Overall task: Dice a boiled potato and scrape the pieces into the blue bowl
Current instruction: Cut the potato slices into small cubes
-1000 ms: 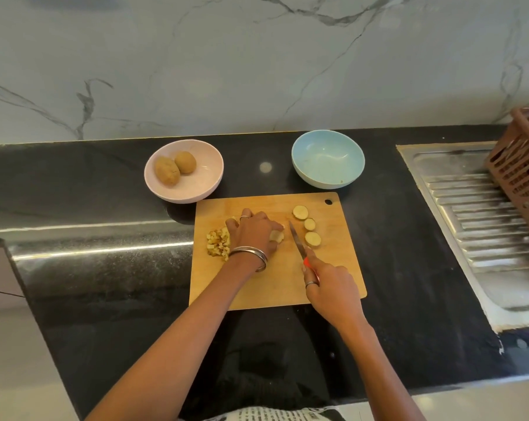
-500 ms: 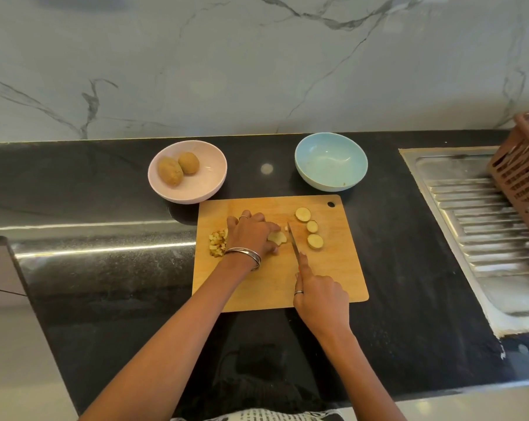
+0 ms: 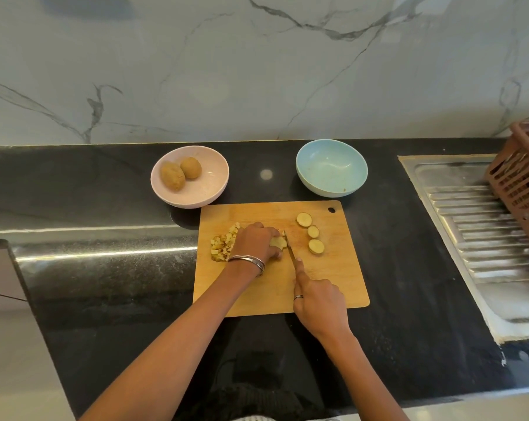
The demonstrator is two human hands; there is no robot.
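On the wooden cutting board (image 3: 333,287) we pin a potato slice (image 3: 279,242) flat under our left hand (image 3: 255,243), fingers curled over it. Our right hand (image 3: 318,302) is wrapped tight around a knife (image 3: 290,249), forefinger stretched along its spine, the blade just beside the slice. Diced pieces (image 3: 223,246) are heaped left of our hand; three round slices (image 3: 313,231) lie to the right. Beyond the board we see the blue bowl (image 3: 331,168), holding no potato, and a pink bowl (image 3: 202,189) with two whole potatoes (image 3: 181,174).

silver bangles (image 3: 251,261), finger ring (image 3: 298,297), perhaps steel
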